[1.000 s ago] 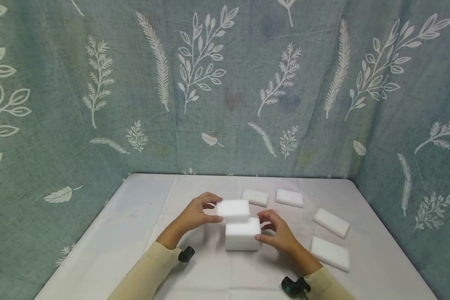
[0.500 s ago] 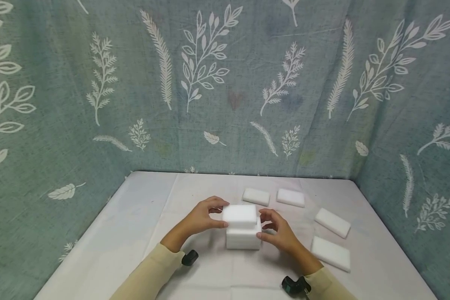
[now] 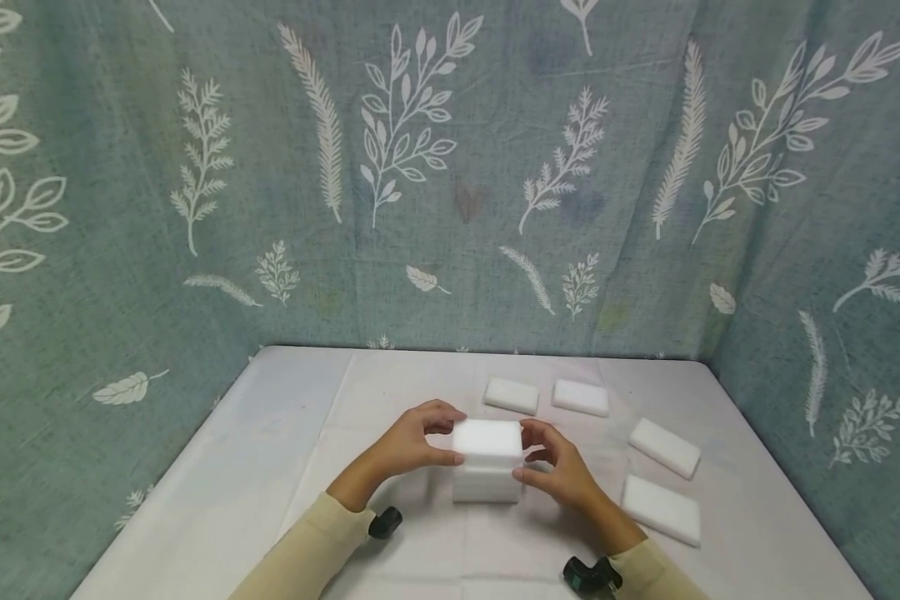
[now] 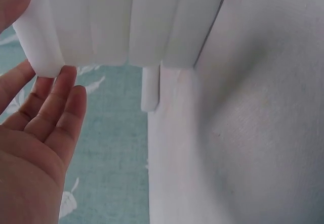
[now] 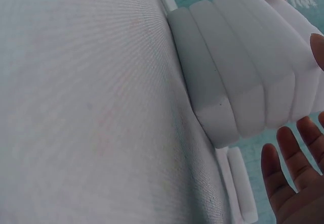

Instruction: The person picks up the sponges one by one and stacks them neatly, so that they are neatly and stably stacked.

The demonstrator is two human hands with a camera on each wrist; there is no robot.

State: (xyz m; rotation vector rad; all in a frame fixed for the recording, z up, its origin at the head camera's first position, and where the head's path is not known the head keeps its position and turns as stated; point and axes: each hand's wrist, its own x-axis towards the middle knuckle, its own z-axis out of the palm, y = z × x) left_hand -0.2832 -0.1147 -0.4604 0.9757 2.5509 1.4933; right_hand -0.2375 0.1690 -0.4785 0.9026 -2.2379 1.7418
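A stack of several white sponges (image 3: 486, 487) stands on the table in front of me, its layers pressed flat together. My left hand (image 3: 417, 439) pinches the left end of the top sponge (image 3: 487, 442), thumb at the front and fingers behind. The top sponge lies over the stack, nearly lined up with it. My right hand (image 3: 555, 467) holds the upper right side of the stack between thumb and fingers. In the right wrist view, the stack (image 5: 238, 72) shows its layers side by side, with the right fingers (image 5: 288, 148) along its end.
Separate white sponges lie flat behind and to the right: a back sponge (image 3: 512, 396), another at the back (image 3: 581, 398), one at the right (image 3: 665, 447) and a nearer one (image 3: 661, 509). A leaf-patterned cloth (image 3: 450, 167) hangs round the white table (image 3: 292, 417).
My left hand has moved right and slightly toward me, bringing the top sponge from the stack's back left to over it. The right hand has stayed at the stack's right side.
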